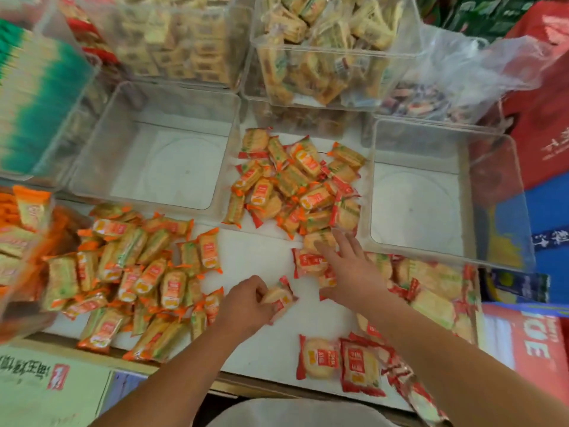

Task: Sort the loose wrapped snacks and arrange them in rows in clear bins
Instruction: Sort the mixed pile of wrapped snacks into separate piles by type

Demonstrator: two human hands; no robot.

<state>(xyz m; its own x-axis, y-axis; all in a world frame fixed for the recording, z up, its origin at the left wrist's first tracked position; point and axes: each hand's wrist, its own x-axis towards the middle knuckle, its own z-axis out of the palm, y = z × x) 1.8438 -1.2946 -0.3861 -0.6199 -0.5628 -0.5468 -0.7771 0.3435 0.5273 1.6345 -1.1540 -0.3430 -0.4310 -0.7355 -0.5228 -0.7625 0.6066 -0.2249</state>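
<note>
sorting step: my left hand (pixel 244 303) pinches a red-wrapped snack (pixel 281 298) over the table (pixel 271 251); my right hand (pixel 349 269), fingers spread straight, rests on the red pile (pixel 308 261). next, i reckon, rows in the empty bin (pixel 415 204).

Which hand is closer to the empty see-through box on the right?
Right. The right hand rests on snacks by the right bin, at its near-left corner; the left hand holds a red snack farther left.

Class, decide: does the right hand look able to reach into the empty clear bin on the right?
Probably yes: the right hand lies open near the clear bin, whose top is uncovered, with nothing tall between them.
</note>
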